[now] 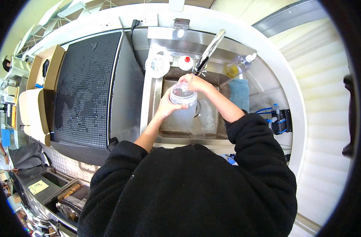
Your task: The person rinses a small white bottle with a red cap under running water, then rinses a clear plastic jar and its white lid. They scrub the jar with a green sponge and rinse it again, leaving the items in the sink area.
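Observation:
Over the stainless steel sink [208, 126], my left hand [169, 104] grips a clear, wide-mouthed plastic jar [185, 114] around its upper side, thumb across the front. The jar is tilted, and its lower part looks cloudy. My right hand [193, 82] is at the jar's rim under the faucet [210, 49]; its fingertips are partly hidden, and whether they pinch the rim or something small cannot be told. Behind the sink stand a white bottle with a red cap [185, 62] and a round white lid-like item [157, 66].
A pump bottle with yellow liquid [238, 66] and a blue cloth [239, 93] lie to the sink's right. Left of it is a wet black perforated mat [85, 89] on a metal unit, beside open cardboard boxes [47, 66]. Another person [1, 155] is at the far left.

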Motion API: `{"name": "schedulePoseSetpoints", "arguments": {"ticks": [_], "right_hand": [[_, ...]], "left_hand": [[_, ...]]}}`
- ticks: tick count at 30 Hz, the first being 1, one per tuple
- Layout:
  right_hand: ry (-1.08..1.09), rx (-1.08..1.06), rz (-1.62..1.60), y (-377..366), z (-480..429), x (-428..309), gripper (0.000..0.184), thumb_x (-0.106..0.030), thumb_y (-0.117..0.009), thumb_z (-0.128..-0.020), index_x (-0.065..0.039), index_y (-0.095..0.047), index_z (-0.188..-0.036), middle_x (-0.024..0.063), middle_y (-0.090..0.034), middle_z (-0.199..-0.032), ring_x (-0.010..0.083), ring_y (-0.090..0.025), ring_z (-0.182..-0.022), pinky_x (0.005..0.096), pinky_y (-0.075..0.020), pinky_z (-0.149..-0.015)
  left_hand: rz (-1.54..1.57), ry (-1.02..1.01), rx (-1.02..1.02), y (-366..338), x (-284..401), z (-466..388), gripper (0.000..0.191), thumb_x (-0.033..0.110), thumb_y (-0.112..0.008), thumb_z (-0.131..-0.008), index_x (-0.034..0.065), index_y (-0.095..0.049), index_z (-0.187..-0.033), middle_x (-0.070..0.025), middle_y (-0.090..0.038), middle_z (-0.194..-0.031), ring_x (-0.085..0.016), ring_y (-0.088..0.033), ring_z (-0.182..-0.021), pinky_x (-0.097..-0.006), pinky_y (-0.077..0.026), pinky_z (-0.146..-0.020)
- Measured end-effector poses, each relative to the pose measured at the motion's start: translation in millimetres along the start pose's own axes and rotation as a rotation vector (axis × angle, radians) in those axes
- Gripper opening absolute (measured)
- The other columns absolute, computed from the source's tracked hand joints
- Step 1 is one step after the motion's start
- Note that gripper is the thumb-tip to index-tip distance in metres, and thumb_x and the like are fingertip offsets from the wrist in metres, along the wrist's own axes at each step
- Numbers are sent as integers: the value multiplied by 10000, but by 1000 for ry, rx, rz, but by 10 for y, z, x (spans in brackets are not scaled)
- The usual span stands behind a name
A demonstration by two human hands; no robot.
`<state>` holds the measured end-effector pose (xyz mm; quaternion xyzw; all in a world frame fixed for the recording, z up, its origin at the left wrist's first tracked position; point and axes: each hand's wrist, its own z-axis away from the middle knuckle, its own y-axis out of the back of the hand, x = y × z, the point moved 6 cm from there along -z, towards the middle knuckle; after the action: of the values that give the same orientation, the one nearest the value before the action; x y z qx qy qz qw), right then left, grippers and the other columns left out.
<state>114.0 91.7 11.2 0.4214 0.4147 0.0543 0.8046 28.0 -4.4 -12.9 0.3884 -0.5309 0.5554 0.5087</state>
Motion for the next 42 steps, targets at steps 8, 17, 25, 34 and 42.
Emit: {"name": "schedulePoseSetpoints", "arguments": {"ticks": [8, 17, 25, 34, 42], "right_hand": [[107, 0, 424, -71, 52, -79, 302, -99, -651, -600, 2, -529, -858, 191, -579, -797, 313, -587, -784, 365, -496, -647], [-134, -34, 355, 71, 114, 121, 201, -147, -616, -626, -25, -589, -784, 160, -588, -677, 287, -607, -681, 383, -495, -590], [99, 341, 543, 109, 155, -180, 186, -189, -571, -688, -43, -524, -794, 110, -576, -735, 268, -606, -666, 378, -492, -547], [-283, 179, 93, 24, 204, 48, 267, -87, -572, -669, -18, -472, -906, 206, -573, -725, 312, -607, -646, 408, -498, -528], [225, 221, 391, -4, 230, -254, 171, -112, -612, -640, -40, -537, -775, 128, -601, -750, 293, -594, -732, 388, -487, -613]], "left_hand": [[-158, -7, -14, 6, 112, 18, 832, 208, -819, -451, 14, -428, -1159, -103, -539, -1060, -179, -516, -983, -309, -390, -878], [-607, -213, 77, -59, 439, 46, 912, 328, -806, -403, 50, -414, -1178, -153, -520, -1092, -258, -514, -1010, -340, -400, -874], [-620, -192, 97, -3, 380, 27, 939, 366, -804, -389, 23, -414, -1172, -170, -520, -1086, -284, -510, -1011, -350, -397, -879], [-712, -231, 234, 47, 469, 133, 916, 340, -806, -393, 27, -422, -1163, -149, -498, -1116, -275, -487, -1039, -356, -397, -881], [-722, -165, 138, -143, 398, 235, 937, 380, -804, -403, 40, -405, -1180, -150, -494, -1116, -276, -480, -1050, -357, -396, -882]]}}
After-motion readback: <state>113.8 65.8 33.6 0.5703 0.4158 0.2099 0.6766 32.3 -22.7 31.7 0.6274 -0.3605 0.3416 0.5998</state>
